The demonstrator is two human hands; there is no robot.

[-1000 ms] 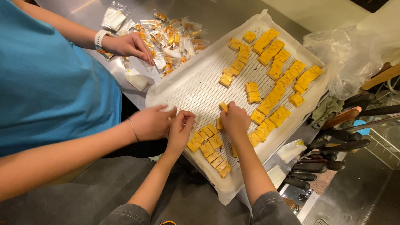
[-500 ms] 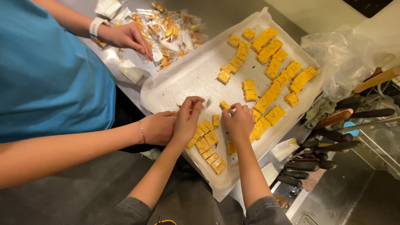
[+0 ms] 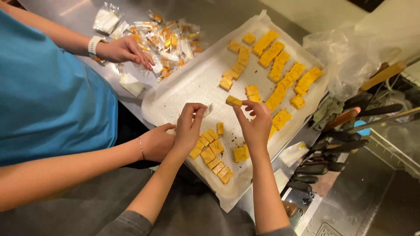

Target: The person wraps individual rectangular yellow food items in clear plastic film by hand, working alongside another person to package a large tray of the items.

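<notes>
Spanning the steel desk (image 3: 227,19), a large tray (image 3: 192,87) lined with perforated white paper carries rows of yellow-orange candy blocks (image 3: 280,74), with a second cluster (image 3: 212,155) at its near end. Beside the tray, a co-worker in a blue shirt (image 3: 48,96) rests one hand (image 3: 124,50) at a pile of wrapped candies (image 3: 168,41) and the other hand (image 3: 157,142) at the tray's near edge. Over the tray, the right hand (image 3: 256,124) pinches a single candy block (image 3: 233,101) between thumb and fingertips. The left hand (image 3: 189,126) is partly curled, fingertips pinching a small clear wrapper (image 3: 208,109). Knife handles (image 3: 345,131) lie right of the tray.
</notes>
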